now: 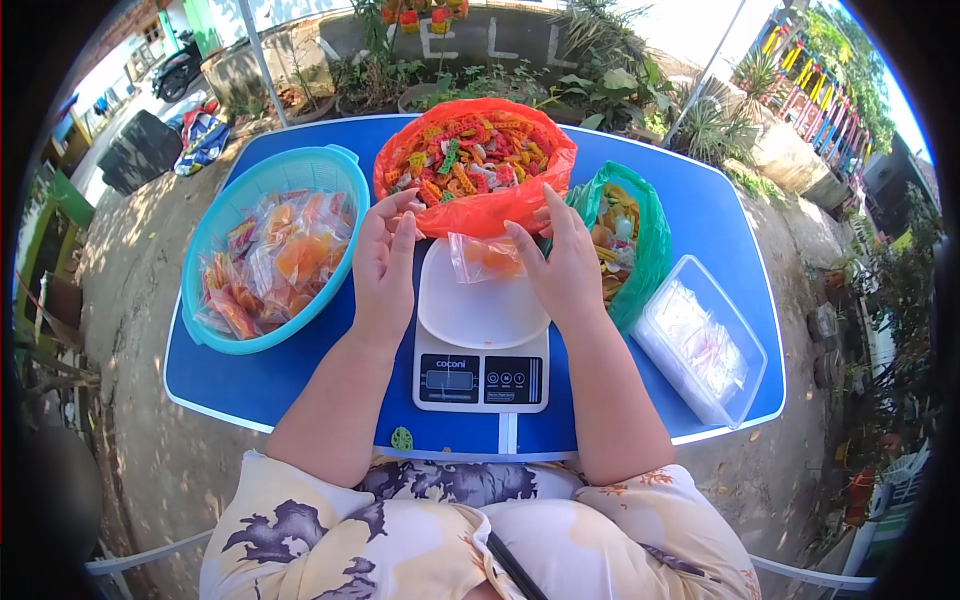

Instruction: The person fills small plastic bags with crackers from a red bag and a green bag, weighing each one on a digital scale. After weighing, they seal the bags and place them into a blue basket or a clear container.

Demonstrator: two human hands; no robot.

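Note:
My left hand point(386, 258) is at the near left rim of a red plastic bag point(470, 218), its thumb and fingers apart. Opposite it, my right hand point(562, 262) reaches to the bag's near right side with thumb and fingers spread. Colourful small snack pieces point(480, 165), mostly red, orange and yellow, fill the red bag. Between my hands, a small clear zip bag point(485, 258) with orange contents lies at the back of the white plate of a kitchen scale point(480, 325). The scale's display point(450, 381) is too dim to read.
A turquoise basket point(190, 270) of filled small bags stands left. On the right are a green plastic bag point(650, 235) of yellowish pieces and a clear box point(745, 340) holding clear plastic bags. A green piece point(402, 438) lies at the near edge of the blue table point(700, 200).

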